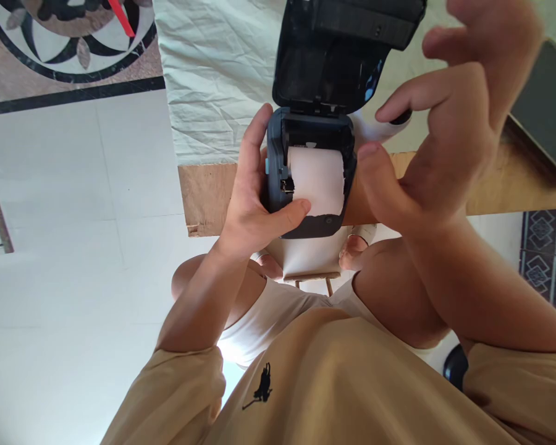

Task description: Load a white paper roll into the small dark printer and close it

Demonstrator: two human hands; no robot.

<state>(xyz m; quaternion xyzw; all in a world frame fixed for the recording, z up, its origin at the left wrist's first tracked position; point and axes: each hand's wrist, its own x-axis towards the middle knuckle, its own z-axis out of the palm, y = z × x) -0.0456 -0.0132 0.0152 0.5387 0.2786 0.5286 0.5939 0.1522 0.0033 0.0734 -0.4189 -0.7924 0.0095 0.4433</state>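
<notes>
- One paper-roll printer (315, 131) is over the front edge of one table, its single black lid (324, 68) raised.
- Inside it there is one white paper roll (317, 180), smooth and rounded.
- Two hands: the left hand (252, 204) grasps the printer's side, its thumb lying over the lower paper and hiding a little of it.
- The right hand (449, 139) is loosely spread, thumb and forefinger apart, near the printer's other side.
- One white cylinder (375, 130) with dark end lies behind these fingers; whether they touch it, I cannot tell.
- Around: one wrinkled, pale green cloth (208, 80), a bare wooden edge (208, 198), and one dark grey flat panel (547, 111), partly covered by the right hand.
</notes>
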